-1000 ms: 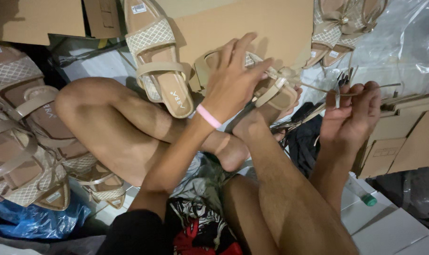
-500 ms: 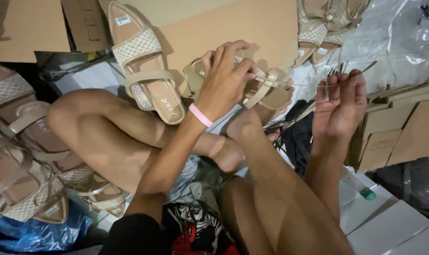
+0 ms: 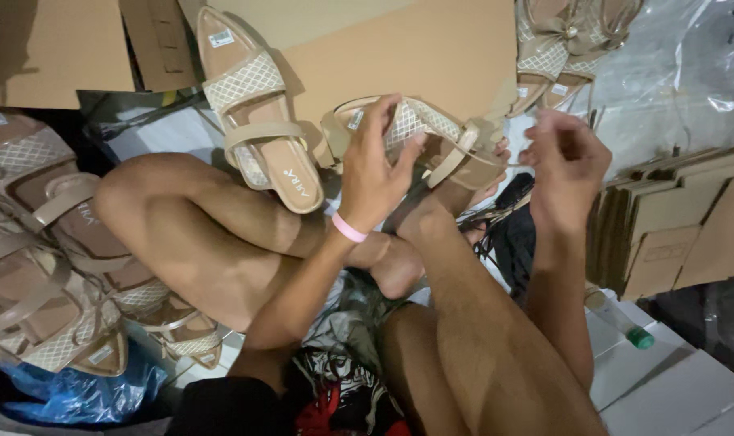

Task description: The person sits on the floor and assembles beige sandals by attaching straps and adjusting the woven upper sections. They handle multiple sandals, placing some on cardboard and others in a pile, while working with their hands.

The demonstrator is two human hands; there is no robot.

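Cardboard-strewn floor (image 3: 431, 56); left hand (image 3: 375, 173) gripping beige sandal (image 3: 431, 137), right hand (image 3: 565, 161) blurred, grip unclear.

Beige sandal (image 3: 431, 133), white lattice strap

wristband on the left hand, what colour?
Pink wristband, on the left hand holding the beige sandal; head view.

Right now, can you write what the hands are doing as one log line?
left hand: grips beige sandal | right hand: raised beside sandal's strap end, hold unclear | nearby: second sandal on cardboard
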